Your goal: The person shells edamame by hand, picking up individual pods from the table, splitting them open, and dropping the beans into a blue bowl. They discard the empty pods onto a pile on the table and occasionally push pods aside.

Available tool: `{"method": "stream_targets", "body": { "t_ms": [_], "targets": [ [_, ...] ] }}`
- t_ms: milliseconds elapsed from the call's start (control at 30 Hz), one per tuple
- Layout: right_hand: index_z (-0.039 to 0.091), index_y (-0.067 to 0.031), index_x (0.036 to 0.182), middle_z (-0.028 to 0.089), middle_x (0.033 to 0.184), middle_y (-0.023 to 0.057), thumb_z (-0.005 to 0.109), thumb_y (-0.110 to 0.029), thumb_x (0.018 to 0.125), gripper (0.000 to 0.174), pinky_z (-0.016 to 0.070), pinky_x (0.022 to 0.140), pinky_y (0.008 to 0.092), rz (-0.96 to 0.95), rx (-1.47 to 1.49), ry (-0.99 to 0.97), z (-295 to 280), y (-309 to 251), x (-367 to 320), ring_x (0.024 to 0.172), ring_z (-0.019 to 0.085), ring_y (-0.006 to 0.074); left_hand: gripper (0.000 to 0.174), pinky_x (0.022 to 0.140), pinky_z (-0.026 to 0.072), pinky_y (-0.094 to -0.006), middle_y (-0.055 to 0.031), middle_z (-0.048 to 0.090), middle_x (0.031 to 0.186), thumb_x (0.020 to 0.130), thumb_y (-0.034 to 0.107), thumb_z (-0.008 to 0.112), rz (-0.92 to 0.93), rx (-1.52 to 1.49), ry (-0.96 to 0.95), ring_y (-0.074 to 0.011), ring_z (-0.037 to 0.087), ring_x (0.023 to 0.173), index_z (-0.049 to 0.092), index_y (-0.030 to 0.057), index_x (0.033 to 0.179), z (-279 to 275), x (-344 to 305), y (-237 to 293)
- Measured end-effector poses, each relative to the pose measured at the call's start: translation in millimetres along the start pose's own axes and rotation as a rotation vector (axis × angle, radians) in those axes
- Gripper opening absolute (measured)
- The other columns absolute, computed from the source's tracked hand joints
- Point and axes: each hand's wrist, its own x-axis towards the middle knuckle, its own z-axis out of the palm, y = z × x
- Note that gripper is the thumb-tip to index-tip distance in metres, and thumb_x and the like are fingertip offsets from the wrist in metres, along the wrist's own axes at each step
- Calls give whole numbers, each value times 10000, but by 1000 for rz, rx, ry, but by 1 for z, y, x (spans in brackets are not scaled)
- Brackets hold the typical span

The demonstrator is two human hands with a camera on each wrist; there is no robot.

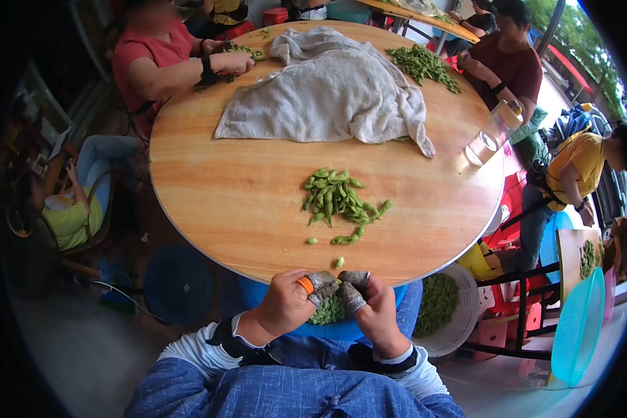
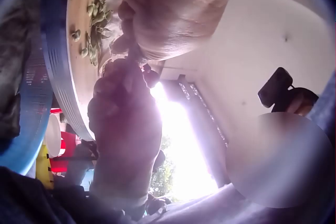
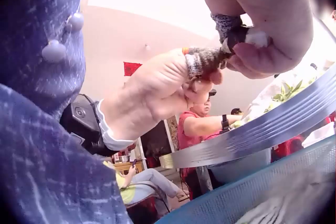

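Observation:
Both hands meet at the near table edge, with grey cloth covers on thumbs and index fingers. My left hand (image 1: 282, 301), with an orange band on one cover, pinches a green soybean pod (image 1: 339, 281). The fingertips of my right hand (image 1: 379, 313) pinch the same pod from the other side; most of it is hidden by the covers. Below them, a blue basin (image 1: 253, 292) holds shelled green beans (image 1: 329, 311). A pile of pods (image 1: 334, 195) lies ahead on the table, and a loose bean (image 1: 339, 262) sits near its edge.
A grey cloth (image 1: 320, 90) covers the round table's (image 1: 209, 188) far middle. A clear bottle (image 1: 486, 139) stands at right. A white basket (image 1: 467, 313) of pods is beside my right leg. Other people sit around the table, with another pod pile (image 1: 421, 64) at far right.

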Motion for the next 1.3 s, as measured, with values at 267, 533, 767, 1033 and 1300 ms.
{"method": "stream_targets", "body": {
  "t_ms": [267, 533, 767, 1033, 1300],
  "targets": [
    [563, 46, 861, 599, 702, 71, 573, -6, 727, 144, 436, 603, 235, -111, -159, -18, 0, 4, -2, 659, 523, 83, 241, 638, 470, -328, -166, 585, 780, 637, -6, 581, 42, 121, -63, -300, 576, 715, 588, -20, 877, -5, -3, 6],
    [567, 44, 925, 607, 802, 32, 522, 20, 771, 163, 433, 674, 224, -34, -27, -166, 1, -4, -4, 740, 526, 80, 170, 674, 452, -243, -90, 608, 793, 710, 2, 606, -297, -285, -201, -139, 564, 733, 573, -37, 872, -15, -3, 4],
    [569, 32, 950, 599, 841, 20, 513, -20, 810, 159, 428, 699, 217, 170, 161, -317, -5, -10, -4, 777, 526, 76, 129, 615, 437, -213, -30, 605, 724, 726, 24, 600, -314, -439, -302, -53, 513, 669, 580, -32, 841, -18, -3, -5],
    [576, -4, 890, 592, 769, 13, 579, -97, 785, 140, 411, 587, 189, 277, 231, -225, -6, -8, -2, 675, 523, 66, 122, 583, 441, -223, -36, 604, 722, 723, 43, 618, -452, -608, -258, -85, 543, 648, 584, -32, 812, -18, 0, -1],
    [550, 60, 858, 587, 769, 31, 544, 9, 766, 105, 432, 648, 224, 2, -1, -114, 3, -11, -7, 727, 515, 80, 256, 651, 471, -311, -140, 584, 801, 649, 24, 610, 95, 185, -179, -275, 578, 722, 593, -20, 900, -17, -9, 0]
  ]
}}
